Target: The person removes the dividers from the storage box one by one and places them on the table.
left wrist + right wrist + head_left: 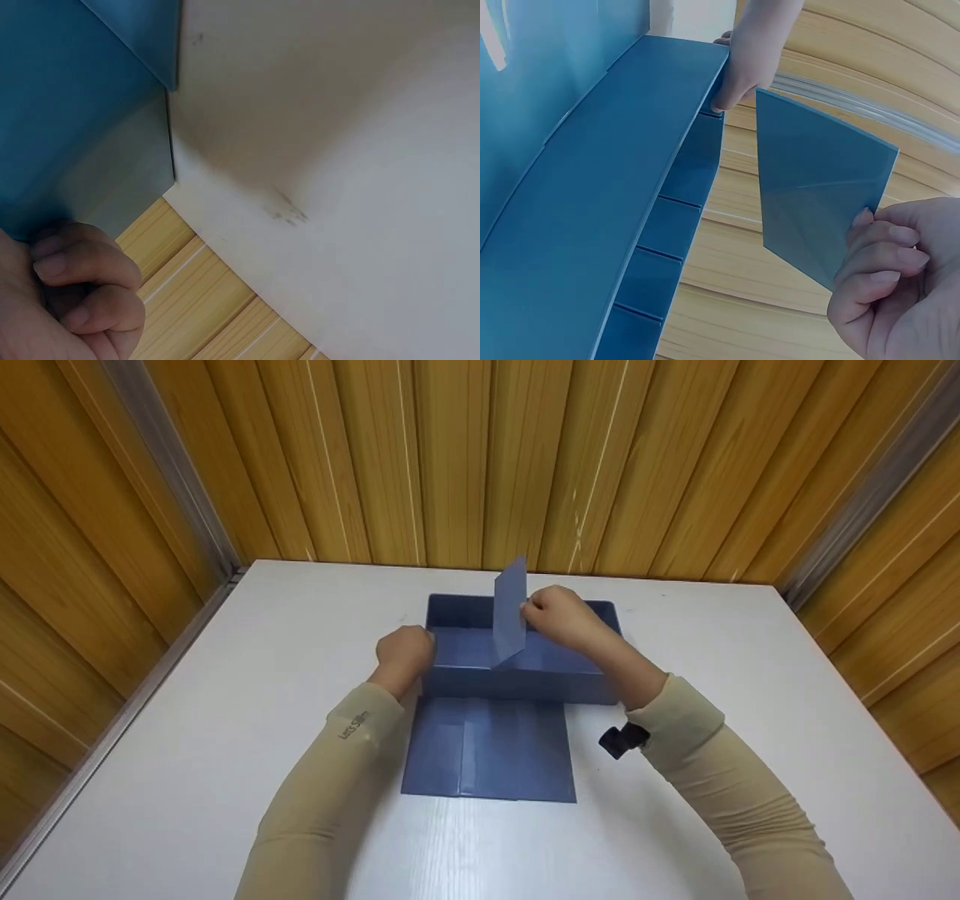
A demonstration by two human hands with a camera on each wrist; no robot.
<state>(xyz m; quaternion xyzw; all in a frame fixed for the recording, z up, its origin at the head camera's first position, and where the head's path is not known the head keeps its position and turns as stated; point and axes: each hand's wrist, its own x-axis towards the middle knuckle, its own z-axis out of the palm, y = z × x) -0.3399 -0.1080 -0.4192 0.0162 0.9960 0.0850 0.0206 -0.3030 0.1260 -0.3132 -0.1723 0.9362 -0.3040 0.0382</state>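
A blue rectangular box (517, 684) with an open top lies across the table. My left hand (406, 651) grips its left end wall; the right wrist view shows the left thumb (731, 97) over the rim at that corner. My right hand (561, 616) pinches a thin blue divider panel (510, 604) by its edge. The panel stands upright over the inside of the box, and in the right wrist view the divider panel (810, 180) appears above the box's rim. Grooves (681, 201) line the inner wall.
Flat blue panels (510, 757) lie on the white table (675, 810) at the near side of the box. Wood-patterned walls (450, 457) enclose the table at the back and both sides. A black clip-like piece (624, 739) hangs at the right sleeve.
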